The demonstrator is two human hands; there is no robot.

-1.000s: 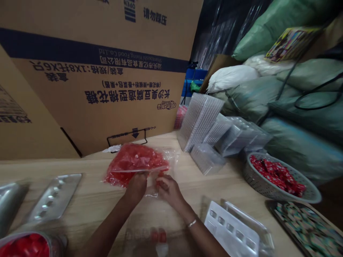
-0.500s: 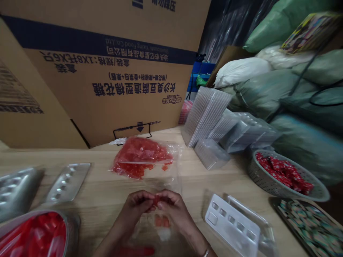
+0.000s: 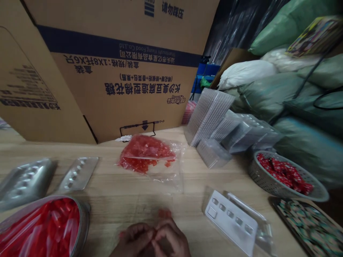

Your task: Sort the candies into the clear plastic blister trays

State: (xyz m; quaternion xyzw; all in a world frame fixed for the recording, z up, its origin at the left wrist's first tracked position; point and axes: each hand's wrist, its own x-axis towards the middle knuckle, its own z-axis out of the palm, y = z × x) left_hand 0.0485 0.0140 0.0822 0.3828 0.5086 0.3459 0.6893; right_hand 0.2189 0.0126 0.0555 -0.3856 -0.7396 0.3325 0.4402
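My left hand [image 3: 135, 240] and my right hand [image 3: 168, 240] meet at the bottom edge of the view, fingertips pinched together on small red pieces [image 3: 163, 214]. The motion is blurred, so the exact hold is hard to read. Farther out on the wooden table [image 3: 112, 200] lies a clear plastic bag of red pieces [image 3: 146, 153], open toward me with a few pieces spilled at its mouth. A white plastic blister tray [image 3: 232, 221] lies to the right of my hands.
A metal bowl of red pieces [image 3: 45, 228] sits at the near left, with metal trays [image 3: 77, 174] behind it. Large cardboard boxes [image 3: 120, 71] stand at the back. Stacks of clear trays [image 3: 209, 116], a basket of red packets [image 3: 284, 175] and sacks fill the right.
My hands have drawn back from the bag's mouth toward me, carrying red pieces. The bag now lies free on the table. The view has tilted and shifted.
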